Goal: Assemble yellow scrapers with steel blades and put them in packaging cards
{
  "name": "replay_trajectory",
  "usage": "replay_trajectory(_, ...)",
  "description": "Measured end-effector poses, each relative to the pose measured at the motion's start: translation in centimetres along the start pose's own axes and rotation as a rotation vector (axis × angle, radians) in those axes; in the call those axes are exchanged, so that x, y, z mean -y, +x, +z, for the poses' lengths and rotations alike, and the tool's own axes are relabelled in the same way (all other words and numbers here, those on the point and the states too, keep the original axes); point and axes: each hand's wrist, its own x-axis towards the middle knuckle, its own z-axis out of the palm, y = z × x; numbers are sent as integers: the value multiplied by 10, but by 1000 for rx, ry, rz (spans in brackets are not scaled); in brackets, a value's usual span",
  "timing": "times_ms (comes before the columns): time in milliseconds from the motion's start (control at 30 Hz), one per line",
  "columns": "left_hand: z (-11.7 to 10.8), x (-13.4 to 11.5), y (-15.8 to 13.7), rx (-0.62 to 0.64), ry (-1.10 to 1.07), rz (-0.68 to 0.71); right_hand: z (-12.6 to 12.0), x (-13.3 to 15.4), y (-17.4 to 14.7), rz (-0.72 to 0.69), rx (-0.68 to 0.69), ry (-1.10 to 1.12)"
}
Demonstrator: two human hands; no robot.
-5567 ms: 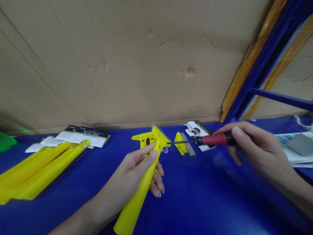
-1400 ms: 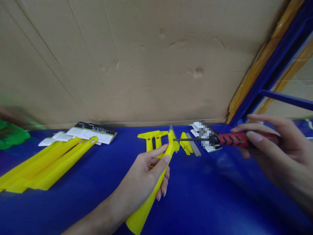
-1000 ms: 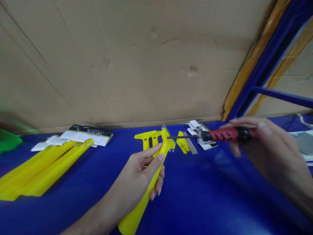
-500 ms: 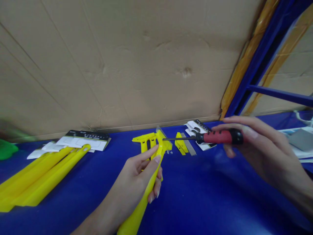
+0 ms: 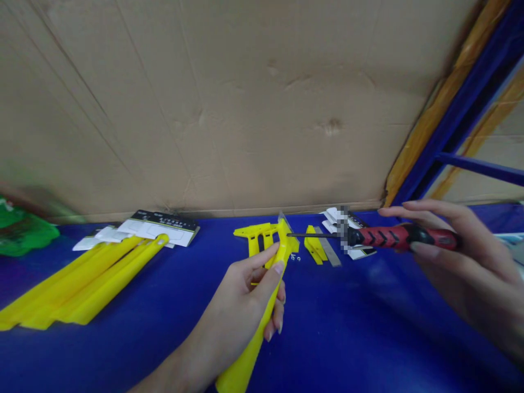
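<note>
My left hand [image 5: 249, 295] is wrapped around the long handle of a yellow scraper [image 5: 262, 327], its thumb lying along the neck. A clear-looking edge piece shows at the scraper's head. From the right, a screwdriver [image 5: 385, 238] with a red and black handle reaches in level, its tip meeting the scraper's head. My right hand [image 5: 462, 256] holds the end of that handle, thumb below and fingers above. Behind the scraper lies a yellow slotted plastic frame [image 5: 245, 232]. A small yellow plastic part [image 5: 315, 245] and a flat metal blade [image 5: 329, 250] sit under the screwdriver shaft.
Several yellow handles [image 5: 102, 278] with white and black cards [image 5: 159, 226] lie at left. Beyond them is a green bag [image 5: 24, 232]. Tiny nuts [image 5: 298, 258] rest on the blue table [image 5: 327, 338]. More cards [image 5: 362, 252] are at right. Cardboard [image 5: 245, 109] backs the table; a blue frame [image 5: 470, 109] stands right.
The camera view has shifted, so everything sits further right. The screwdriver handle has turned, and my right thumb now presses its end from below. The tip stays at the scraper's head.
</note>
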Motion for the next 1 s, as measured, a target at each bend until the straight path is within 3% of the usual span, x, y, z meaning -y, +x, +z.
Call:
replay_trajectory(100, -1, -1, -1, 9, -15, 23, 3, 1, 1, 69, 23, 20)
replay_trajectory(333, 1, -2, -3, -13, 25, -3, 7, 5, -3, 73, -10, -6)
replay_trajectory(500, 3, -4, -5, -36, 43, -20, 6, 2, -2, -45, -17, 34)
replay_trajectory(900, 5, -6, -4, 15, 60, -33, -3, 5, -2, -63, 35, -87)
replay_trajectory(1000, 6, -6, -5, 3, 54, -45, -1, 6, -2, -91, 5, -1)
